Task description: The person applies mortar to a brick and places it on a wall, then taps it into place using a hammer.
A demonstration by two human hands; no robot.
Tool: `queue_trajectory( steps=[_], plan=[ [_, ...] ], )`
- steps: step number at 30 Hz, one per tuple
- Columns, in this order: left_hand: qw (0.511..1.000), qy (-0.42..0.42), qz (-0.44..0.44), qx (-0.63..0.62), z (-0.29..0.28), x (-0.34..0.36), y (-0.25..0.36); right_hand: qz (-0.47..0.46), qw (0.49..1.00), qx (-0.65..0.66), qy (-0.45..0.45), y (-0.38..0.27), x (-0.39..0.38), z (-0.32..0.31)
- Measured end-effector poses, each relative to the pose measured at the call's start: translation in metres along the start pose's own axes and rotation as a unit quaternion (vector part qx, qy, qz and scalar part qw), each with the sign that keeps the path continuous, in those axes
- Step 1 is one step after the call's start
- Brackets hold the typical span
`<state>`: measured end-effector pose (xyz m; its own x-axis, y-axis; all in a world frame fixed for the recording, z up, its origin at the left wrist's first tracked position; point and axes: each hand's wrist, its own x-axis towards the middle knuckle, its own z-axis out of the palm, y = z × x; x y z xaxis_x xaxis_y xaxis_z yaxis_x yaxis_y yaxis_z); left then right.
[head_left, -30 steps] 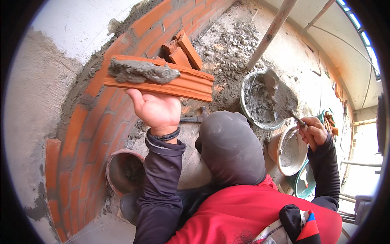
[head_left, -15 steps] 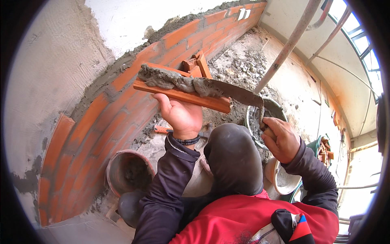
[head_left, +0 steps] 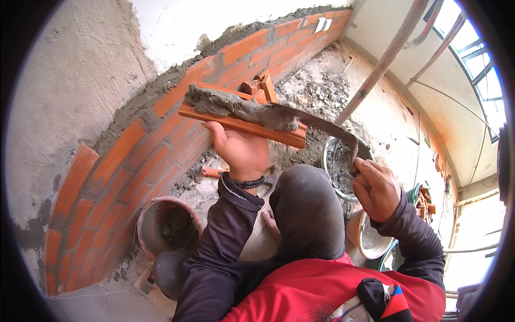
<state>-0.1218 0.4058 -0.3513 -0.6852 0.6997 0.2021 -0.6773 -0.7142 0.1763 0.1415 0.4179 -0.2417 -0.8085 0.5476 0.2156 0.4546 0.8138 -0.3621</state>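
The person's left hand [head_left: 241,153] holds up a grooved orange brick [head_left: 255,130] from below, the palm turned up and the thumb lying by the near edge; the brick hides the other fingers, so how far they curl cannot be told. The brick hangs in front of the low brick wall [head_left: 134,161], clear of it in the view, with a long ridge of grey mortar [head_left: 228,106] along its top. The right hand [head_left: 378,190] is closed round the handle of a trowel [head_left: 322,124], whose blade reaches left to the mortar at the brick's right end.

Behind the trowel handle stands a bucket [head_left: 325,163] with grey mortar in it. A 2nd bucket [head_left: 153,225] sits by the wall, left of the left forearm. Broken bricks [head_left: 266,88] lie beyond the raised brick, and 2 small white pieces [head_left: 323,24] show at the wall's far end.
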Motion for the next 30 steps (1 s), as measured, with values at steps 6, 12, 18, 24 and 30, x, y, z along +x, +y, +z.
queue_trajectory(
  steps=[6,12,18,24,30],
  plan=[
    [0.999,0.053,0.0,0.004,0.001,0.0,0.002,0.225,0.951,0.212,0.003,0.002,-0.008,-0.02],
    [0.993,0.104,0.015,0.056,-0.005,0.006,0.016,0.347,0.91,0.225,-0.022,0.057,-0.042,-0.074],
    [0.981,0.131,0.044,0.138,0.004,0.01,0.017,0.243,0.944,-0.111,-0.194,0.193,-0.101,-0.029],
    [0.974,0.139,0.055,0.169,0.005,0.009,0.017,0.359,0.849,-0.229,-0.312,0.252,-0.08,0.067],
    [0.972,0.144,0.046,0.18,-0.001,0.01,0.021,0.286,0.872,-0.217,-0.334,0.227,-0.057,0.096]
  ],
)
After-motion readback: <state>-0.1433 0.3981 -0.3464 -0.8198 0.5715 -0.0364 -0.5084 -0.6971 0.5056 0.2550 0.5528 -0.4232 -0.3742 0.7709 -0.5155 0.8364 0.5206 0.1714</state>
